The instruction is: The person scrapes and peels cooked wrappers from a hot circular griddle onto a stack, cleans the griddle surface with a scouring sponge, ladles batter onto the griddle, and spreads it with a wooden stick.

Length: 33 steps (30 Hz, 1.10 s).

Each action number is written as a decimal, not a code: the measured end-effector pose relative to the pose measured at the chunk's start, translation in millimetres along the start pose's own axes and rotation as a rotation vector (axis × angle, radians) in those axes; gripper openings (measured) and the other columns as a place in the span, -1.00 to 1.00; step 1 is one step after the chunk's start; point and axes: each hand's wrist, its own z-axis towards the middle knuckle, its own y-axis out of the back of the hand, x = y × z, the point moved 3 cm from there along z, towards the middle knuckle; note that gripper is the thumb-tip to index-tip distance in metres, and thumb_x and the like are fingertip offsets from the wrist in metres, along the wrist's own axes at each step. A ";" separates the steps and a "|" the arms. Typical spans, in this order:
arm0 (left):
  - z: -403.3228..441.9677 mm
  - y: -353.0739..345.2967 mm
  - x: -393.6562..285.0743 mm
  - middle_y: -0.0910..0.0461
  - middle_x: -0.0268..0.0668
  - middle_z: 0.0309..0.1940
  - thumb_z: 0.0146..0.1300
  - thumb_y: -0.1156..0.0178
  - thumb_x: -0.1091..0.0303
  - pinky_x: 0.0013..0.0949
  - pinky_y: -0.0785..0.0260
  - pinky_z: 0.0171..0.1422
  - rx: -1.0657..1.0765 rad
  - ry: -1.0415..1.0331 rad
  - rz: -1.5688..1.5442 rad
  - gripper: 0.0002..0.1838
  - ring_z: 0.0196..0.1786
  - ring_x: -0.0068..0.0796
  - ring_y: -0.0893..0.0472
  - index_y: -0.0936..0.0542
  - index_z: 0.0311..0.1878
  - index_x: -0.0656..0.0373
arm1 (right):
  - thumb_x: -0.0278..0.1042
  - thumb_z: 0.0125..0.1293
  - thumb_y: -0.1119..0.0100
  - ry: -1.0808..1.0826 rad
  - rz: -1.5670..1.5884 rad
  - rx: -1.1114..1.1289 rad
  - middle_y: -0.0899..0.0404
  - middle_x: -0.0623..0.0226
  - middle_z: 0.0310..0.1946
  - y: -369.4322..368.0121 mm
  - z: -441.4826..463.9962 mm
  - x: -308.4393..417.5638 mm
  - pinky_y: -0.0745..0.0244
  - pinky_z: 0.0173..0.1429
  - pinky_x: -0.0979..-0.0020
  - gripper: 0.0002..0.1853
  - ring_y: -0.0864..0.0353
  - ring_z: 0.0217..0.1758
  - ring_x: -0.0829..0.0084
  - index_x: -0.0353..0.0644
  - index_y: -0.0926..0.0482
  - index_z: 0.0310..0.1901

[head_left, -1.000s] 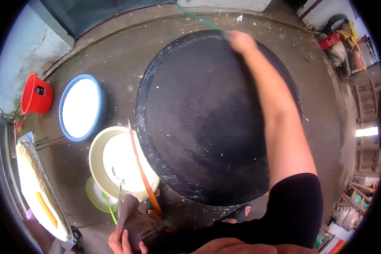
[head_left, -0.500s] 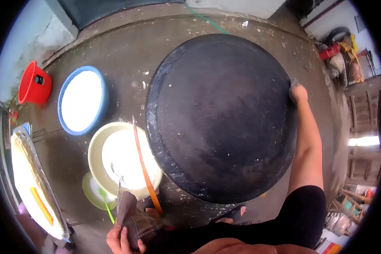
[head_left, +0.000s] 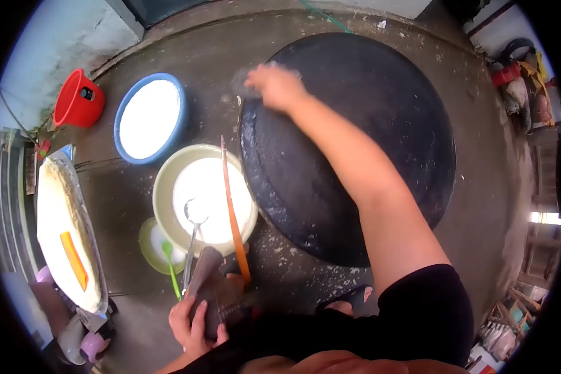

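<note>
My right hand [head_left: 277, 87], smeared by motion, is closed over the far left rim of a big round black griddle [head_left: 380, 124]. Pale grey wad-like material [head_left: 291, 70] shows at its fingers. Low at the front, my left hand [head_left: 196, 324] has its fingers wrapped around a dark brown, cloth-like piece [head_left: 212, 290]. Just beyond that hand stands a cream basin [head_left: 163, 190] of white liquid. A metal ladle [head_left: 192, 246] rests in the liquid, and a long brown stick [head_left: 232, 215] lies across the basin.
A blue basin [head_left: 182, 115] of white contents and a red bucket [head_left: 78, 103] stand at the far left. A small green bowl [head_left: 148, 249] holds a green spoon [head_left: 170, 265]. On the left, an orange strip [head_left: 75, 262] lies on a white-topped stack [head_left: 56, 212].
My right hand has swept from the griddle's right rim across to its far left rim, with the grey wad. My left hand keeps its grip on the brown piece. The view has shifted slightly.
</note>
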 end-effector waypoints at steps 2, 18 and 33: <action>-2.4 2.3 1.2 -0.39 0.07 -0.06 -0.24 -0.22 0.26 -0.10 -0.24 0.04 -0.007 0.008 -0.046 -0.47 -0.06 0.02 -0.41 -0.50 -0.10 0.32 | -0.58 0.02 0.05 0.276 0.049 -0.085 -0.45 0.39 0.08 -16.9 -58.1 47.0 -0.16 0.32 0.28 -0.61 -0.33 0.22 0.31 0.02 -0.57 -0.11; -4.0 0.6 11.8 -0.32 0.08 0.06 -0.10 -0.13 0.39 -0.08 -0.17 0.14 0.038 -0.090 -0.058 -0.50 0.06 0.04 -0.35 -0.42 0.00 0.34 | -0.50 0.28 0.12 -0.830 0.164 -0.485 -0.28 0.13 0.20 115.9 -473.5 -90.9 -0.15 0.33 0.34 -0.67 -0.25 0.28 0.21 -0.11 -0.46 0.07; -0.8 0.3 -22.4 -0.37 0.02 0.03 0.02 -0.09 0.37 -0.12 -0.21 0.13 0.092 -0.052 0.103 -0.57 0.06 0.01 -0.38 -0.45 0.02 0.27 | -0.36 0.29 0.12 -0.738 -0.222 -0.435 -0.36 0.24 0.14 159.5 -377.0 -287.7 -0.27 0.22 0.32 -0.68 -0.33 0.20 0.20 0.03 -0.47 0.05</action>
